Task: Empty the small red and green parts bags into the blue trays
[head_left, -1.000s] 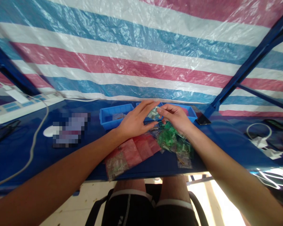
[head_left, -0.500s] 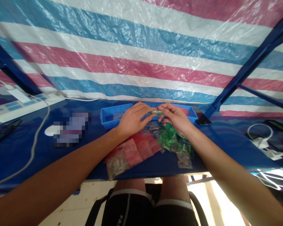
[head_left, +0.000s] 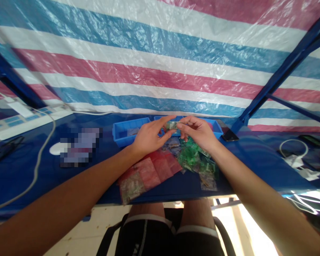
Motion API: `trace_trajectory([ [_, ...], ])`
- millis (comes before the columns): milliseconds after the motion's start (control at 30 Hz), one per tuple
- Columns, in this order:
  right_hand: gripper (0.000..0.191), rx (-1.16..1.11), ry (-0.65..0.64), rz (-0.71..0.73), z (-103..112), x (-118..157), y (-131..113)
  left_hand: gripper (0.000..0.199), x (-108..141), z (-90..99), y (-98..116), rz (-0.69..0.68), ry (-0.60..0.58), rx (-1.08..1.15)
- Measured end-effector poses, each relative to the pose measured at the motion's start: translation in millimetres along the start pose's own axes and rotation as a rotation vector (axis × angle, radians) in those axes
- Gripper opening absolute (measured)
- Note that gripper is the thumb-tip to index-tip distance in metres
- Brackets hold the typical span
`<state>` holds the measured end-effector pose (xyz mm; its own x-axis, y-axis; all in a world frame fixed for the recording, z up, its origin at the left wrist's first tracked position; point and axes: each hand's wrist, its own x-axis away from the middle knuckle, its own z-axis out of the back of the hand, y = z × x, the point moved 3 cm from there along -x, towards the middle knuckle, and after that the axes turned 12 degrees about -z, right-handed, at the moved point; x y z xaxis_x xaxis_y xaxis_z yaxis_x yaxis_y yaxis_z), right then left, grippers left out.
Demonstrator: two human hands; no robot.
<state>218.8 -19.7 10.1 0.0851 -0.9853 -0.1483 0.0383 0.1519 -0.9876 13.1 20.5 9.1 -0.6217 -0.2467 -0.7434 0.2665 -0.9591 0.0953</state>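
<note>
Between my two hands is a small clear plastic bag with a greenish tint; what it contains is too small to make out. My left hand pinches its left side between thumb and fingers. At its right edge my right hand grips it with thumb and forefinger. Below the hands lie green plastic bags with small metal parts in them. Pinkish-red plastic bags are fanned out on the blue table, with a clear bag at their near end.
Blue bins stand behind my hands, holding small bags. To the left are a white round object, a blurred-out object, a cable and a power strip. A dark phone and white chargers lie to the right.
The small bag has turned so its face shows more, and my left fingers have lifted and opened around it. My right hand has hardly moved.
</note>
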Motion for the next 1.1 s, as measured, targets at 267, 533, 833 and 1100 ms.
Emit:
trace_trajectory([
  [267,0.044,0.040,0.072,-0.016,2.1,-2.2,2.6,0.051,0.3,0.5,3.5,-0.041,0.007,-0.002],
  [533,0.044,0.098,0.074,-0.026,3.5,-1.2,1.7,0.047,1.0,-1.8,3.0,-0.040,-0.038,0.004],
  [833,0.052,0.188,0.017,-0.029,2.5,-0.6,5.9,0.047,0.8,-4.5,5.6,-0.042,-0.165,-0.051],
  [1100,0.051,0.204,-0.009,-0.016,1.3,-0.7,6.9,0.044,1.4,-4.8,7.7,-0.065,-0.173,-0.050],
])
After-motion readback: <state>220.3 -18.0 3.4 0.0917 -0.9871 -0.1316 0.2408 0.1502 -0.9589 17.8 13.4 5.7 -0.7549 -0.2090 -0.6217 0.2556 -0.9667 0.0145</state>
